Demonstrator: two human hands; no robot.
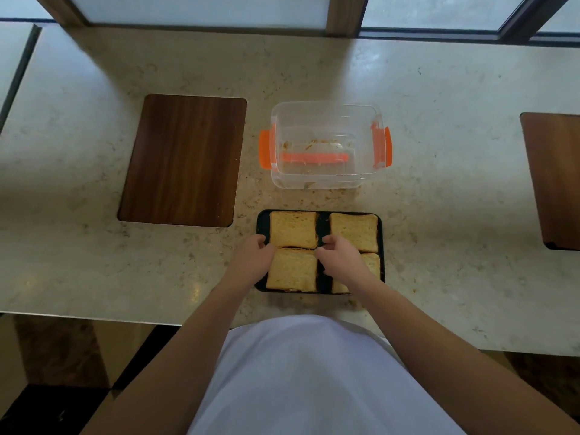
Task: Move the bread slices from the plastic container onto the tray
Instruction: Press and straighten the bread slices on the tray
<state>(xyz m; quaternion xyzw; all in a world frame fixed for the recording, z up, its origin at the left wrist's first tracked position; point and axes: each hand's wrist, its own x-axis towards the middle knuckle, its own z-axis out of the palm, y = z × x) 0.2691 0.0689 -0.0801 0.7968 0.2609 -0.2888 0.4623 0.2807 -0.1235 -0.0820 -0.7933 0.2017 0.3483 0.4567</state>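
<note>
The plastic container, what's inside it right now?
Inside the plastic container there are only crumbs and smears on its floor, no bread slices. An orange strip shows through the clear wall; whether it lies inside or underneath is unclear.

Tabletop (439, 189): polished stone look, cream with brown speckle, faint sheen and soft reflections along the near edge.
Inset board (182, 161): dark wood grain, smooth, satin finish; second board (555, 180) at far right, same wood look.
Plastic container (326, 146): clear, glossy plastic, walls see-through; orange latches (265, 150) opaque plastic; crumbs stuck to the floor.
Tray (323, 227): black, matt, material cannot be told.
Bread slices (293, 229): porous, dry, rough crumb, golden-tan, darker crust edges.
Garment (314, 378): white cloth, matt, smooth.
Window panes (201, 7): frosted glass, wood frames.
</note>
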